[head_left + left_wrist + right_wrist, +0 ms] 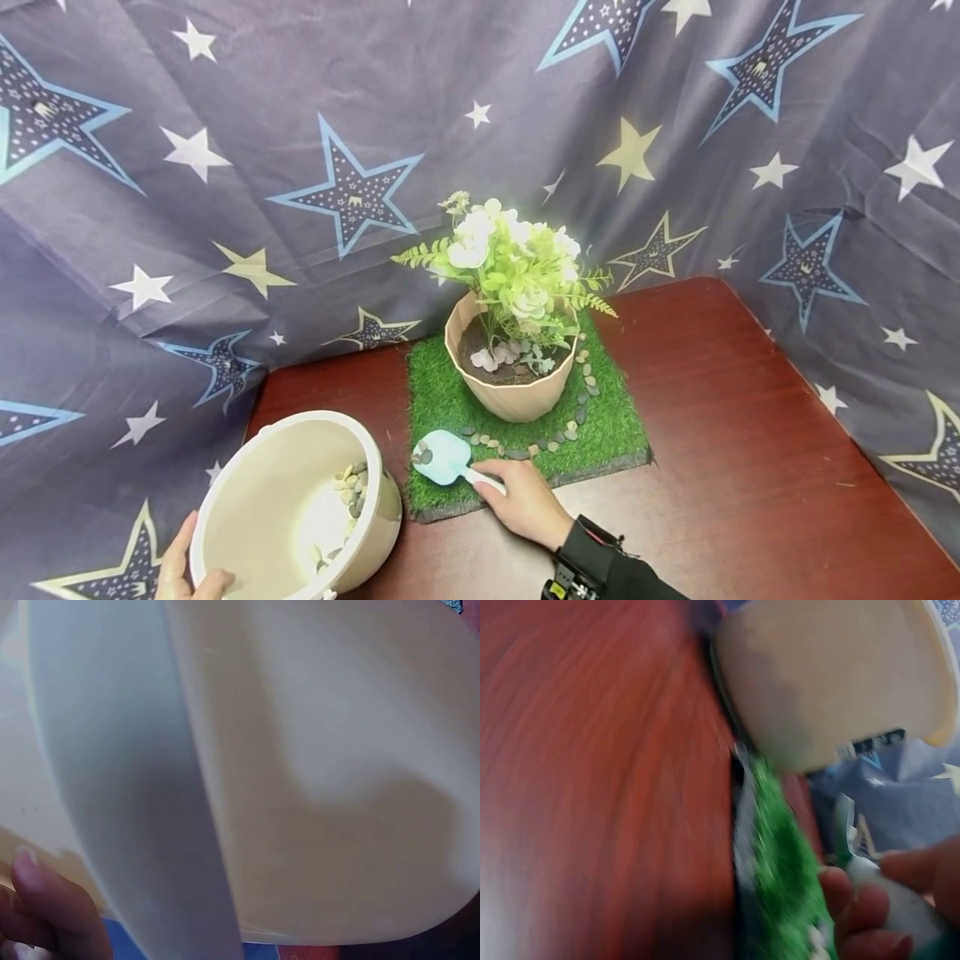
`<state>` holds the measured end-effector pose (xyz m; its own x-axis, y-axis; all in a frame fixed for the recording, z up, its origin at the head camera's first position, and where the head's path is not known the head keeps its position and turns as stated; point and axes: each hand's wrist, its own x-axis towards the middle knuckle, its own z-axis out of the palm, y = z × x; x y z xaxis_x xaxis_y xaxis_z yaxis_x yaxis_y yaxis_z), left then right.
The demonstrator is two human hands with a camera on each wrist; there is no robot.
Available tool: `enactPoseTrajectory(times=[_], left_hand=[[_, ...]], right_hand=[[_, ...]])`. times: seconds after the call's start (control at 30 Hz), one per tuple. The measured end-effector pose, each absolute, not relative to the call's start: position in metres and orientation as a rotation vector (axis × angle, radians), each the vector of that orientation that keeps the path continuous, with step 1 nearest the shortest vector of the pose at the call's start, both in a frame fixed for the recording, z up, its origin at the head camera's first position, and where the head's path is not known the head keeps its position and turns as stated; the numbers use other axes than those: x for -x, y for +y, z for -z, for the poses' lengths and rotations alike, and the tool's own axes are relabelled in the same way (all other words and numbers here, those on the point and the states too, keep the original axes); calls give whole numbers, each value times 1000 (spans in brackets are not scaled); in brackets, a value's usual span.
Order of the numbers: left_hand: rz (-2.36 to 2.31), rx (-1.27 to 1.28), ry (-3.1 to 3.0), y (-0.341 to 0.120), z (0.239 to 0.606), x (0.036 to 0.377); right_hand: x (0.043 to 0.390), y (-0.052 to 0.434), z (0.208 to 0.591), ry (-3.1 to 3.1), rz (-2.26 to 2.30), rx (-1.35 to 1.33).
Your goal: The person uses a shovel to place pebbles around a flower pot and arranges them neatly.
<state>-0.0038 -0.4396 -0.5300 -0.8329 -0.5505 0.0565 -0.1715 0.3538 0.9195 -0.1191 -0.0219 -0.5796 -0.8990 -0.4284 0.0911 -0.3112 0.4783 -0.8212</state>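
So, taking the grass mat (600,425) as the anchor and going left to right: well off its left side there's a cream bowl (258,492) tilted up on its edge, mouth facing up and to the right, with a small heap of pebbles (351,487) sitting against its lower inside wall. The left hand (183,571) has it by the near-left rim, thumb curled over the lip; the left wrist view is pretty much all bowl wall plus one fingertip (34,889) pressed on it.

Right at the mat's front-left corner is the little blue scoop (444,457). Its long axis runs roughly left-right with a slight slope, blade end pointing left and a bit away from the person, white handle trailing back to the right. A couple of dark pebbles ride on the blade, which hangs just over the mat's left edge. The right hand (525,500) is wrapped round the handle, fingers closed on it, resting on the mat's front edge. The right wrist view is blurry but shows fingers (862,911) clamped on the white handle.

In the middle of the mat stands a beige pot (510,392) with a fake plant (517,267), and a curved row of stones (581,400) lies on the grass along the pot's front and right side.
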Motion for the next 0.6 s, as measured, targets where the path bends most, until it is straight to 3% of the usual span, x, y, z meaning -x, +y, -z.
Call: enactPoseTrajectory(times=[0.6], left_hand=[[1369, -760, -2294, -436, 529, 5]], right_hand=[[117, -58, 600, 2411, 1634, 401]])
